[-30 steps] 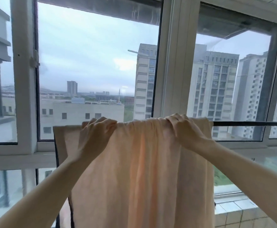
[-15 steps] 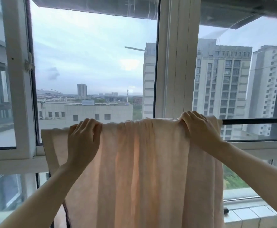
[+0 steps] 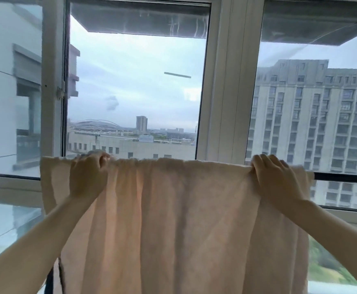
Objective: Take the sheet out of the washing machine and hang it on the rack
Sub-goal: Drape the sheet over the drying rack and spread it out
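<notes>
Peach sheet (image 3: 173,219) already drapes the rack's bar (image 3: 343,177); left hand (image 3: 86,177) and right hand (image 3: 277,181) grip its top fold, spreading. Next: smooth remaining bunches outward.

A big window with a white frame (image 3: 228,85) fills the view, and its thick upright post stands right of the middle. Through the glass there is a pale cloudy sky (image 3: 135,66), a tall grey apartment block (image 3: 313,124) on the right and low buildings (image 3: 131,145) far away. The daylight is soft and grey.
</notes>
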